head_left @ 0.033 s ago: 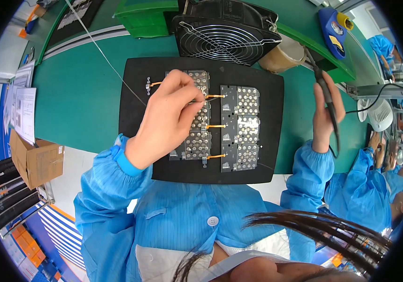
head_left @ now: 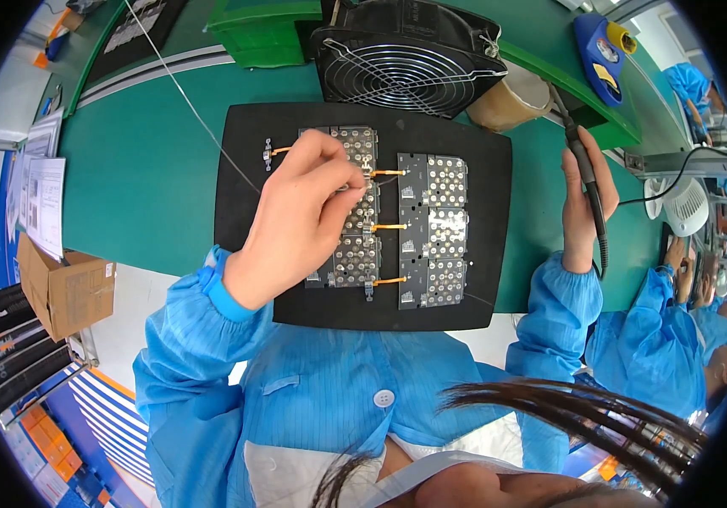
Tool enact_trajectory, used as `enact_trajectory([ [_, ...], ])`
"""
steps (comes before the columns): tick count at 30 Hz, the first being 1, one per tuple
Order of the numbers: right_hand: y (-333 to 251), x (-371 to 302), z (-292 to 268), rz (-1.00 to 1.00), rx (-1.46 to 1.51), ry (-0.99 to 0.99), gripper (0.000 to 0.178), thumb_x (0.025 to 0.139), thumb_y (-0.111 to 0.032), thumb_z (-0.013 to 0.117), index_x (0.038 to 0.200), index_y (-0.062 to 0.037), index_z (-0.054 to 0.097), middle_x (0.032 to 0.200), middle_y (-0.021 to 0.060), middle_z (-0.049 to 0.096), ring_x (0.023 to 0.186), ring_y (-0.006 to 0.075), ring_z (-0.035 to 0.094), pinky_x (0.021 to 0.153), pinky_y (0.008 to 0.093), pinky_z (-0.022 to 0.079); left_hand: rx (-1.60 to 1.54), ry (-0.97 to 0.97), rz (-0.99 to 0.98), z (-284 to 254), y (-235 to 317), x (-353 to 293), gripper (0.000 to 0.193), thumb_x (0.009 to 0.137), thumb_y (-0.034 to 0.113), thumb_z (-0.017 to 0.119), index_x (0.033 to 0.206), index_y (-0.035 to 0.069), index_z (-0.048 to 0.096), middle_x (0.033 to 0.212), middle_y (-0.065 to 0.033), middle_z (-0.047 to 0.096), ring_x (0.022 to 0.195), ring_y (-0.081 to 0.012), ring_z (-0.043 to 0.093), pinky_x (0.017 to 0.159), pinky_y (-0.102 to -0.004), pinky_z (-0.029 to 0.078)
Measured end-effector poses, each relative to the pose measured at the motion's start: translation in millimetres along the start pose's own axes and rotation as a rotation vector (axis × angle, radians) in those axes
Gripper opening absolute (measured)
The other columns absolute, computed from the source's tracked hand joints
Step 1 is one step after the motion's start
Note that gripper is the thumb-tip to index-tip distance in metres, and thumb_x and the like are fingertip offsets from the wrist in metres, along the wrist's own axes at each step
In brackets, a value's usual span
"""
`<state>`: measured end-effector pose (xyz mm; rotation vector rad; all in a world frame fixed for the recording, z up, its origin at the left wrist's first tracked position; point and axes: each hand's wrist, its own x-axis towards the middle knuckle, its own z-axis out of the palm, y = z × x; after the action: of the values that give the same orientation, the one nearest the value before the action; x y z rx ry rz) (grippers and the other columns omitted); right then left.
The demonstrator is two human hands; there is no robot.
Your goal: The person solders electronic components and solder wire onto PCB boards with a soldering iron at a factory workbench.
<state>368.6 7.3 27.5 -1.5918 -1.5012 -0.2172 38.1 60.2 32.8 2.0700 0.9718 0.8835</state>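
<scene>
My left hand (head_left: 300,216) is over the left column of circuit boards (head_left: 355,262), thumb and fingertips pinched together. A thin solder wire (head_left: 179,85) runs down from the upper left to this hand and shows at its fingertips. In my right hand (head_left: 588,199) is a black soldering iron (head_left: 584,165), its front end pointing up beside a beige round pot (head_left: 511,102). Orange flexible strips (head_left: 390,227) with small clips link the left boards to the right column of boards (head_left: 446,233). My left hand covers part of the left boards. All boards lie on a black mat (head_left: 389,317).
A black fan (head_left: 406,72) with a wire guard stands behind the mat. Green bins (head_left: 262,34) are at the back. To the right are a blue tape dispenser (head_left: 598,59) and a white fan (head_left: 685,206). Co-workers in blue sit at the right. A cardboard box (head_left: 67,288) stands left.
The soldering iron has tilted slightly in my right hand, its lower end shifting left a little. My left hand has barely moved, and the solder wire has shifted slightly.
</scene>
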Motion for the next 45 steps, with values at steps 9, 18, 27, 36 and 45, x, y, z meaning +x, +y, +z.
enact_trajectory([
  [9,-45.3,-47.3,-22.4,0.096,0.306,-0.170,0.033,0.077,-0.024,0.072,0.094,0.0046,0.069,0.084,0.0161,0.069,0.074,0.0246,0.067,0.070,0.0319,0.052,0.016,-0.034,0.039,-3.6,20.1,-34.3,0.012,0.076,-0.007,0.066,0.085,-0.001,0.061,0.093,-0.0097,0.053,0.071,-0.0233,0.059,0.062,-0.0322,0.048],
  [18,-70.4,-60.2,-0.7,-0.041,0.588,-0.443,0.027,0.073,-0.013,0.074,0.092,0.0041,0.067,0.065,0.0121,0.062,0.053,0.0216,0.059,0.048,0.0298,0.043,0.085,-0.096,0.063,4.4,25.7,-39.6,0.012,0.077,-0.009,0.066,0.087,-0.003,0.062,0.093,-0.0106,0.052,0.073,-0.0205,0.057,0.062,-0.0290,0.047],
  [27,-68.0,-63.6,1.4,-0.029,0.599,-0.458,0.027,0.074,-0.014,0.074,0.093,0.0038,0.067,0.064,0.0116,0.062,0.053,0.0216,0.061,0.048,0.0294,0.044,0.110,-0.050,0.090,9.5,22.3,-40.3,0.013,0.074,-0.006,0.066,0.082,0.000,0.058,0.090,-0.0089,0.051,0.071,-0.0242,0.057,0.059,-0.0347,0.047],
  [36,-68.1,-62.1,0.8,-0.033,0.563,-0.478,0.027,0.074,-0.016,0.075,0.092,0.0036,0.068,0.067,0.0132,0.065,0.058,0.0237,0.065,0.052,0.0296,0.048,0.093,-0.071,0.107,15.9,19.3,-33.3,0.011,0.076,-0.007,0.067,0.086,-0.004,0.063,0.092,-0.0100,0.054,0.072,-0.0210,0.059,0.063,-0.0309,0.048],
  [45,-68.7,-61.4,1.8,-0.039,0.569,-0.461,0.027,0.075,-0.016,0.075,0.092,0.0036,0.068,0.068,0.0132,0.065,0.058,0.0235,0.065,0.052,0.0295,0.048,0.063,-0.071,0.053,20.6,17.4,-25.5,0.016,0.077,-0.005,0.068,0.091,-0.002,0.062,0.093,-0.0105,0.052,0.073,-0.0228,0.059,0.063,-0.0328,0.046],
])
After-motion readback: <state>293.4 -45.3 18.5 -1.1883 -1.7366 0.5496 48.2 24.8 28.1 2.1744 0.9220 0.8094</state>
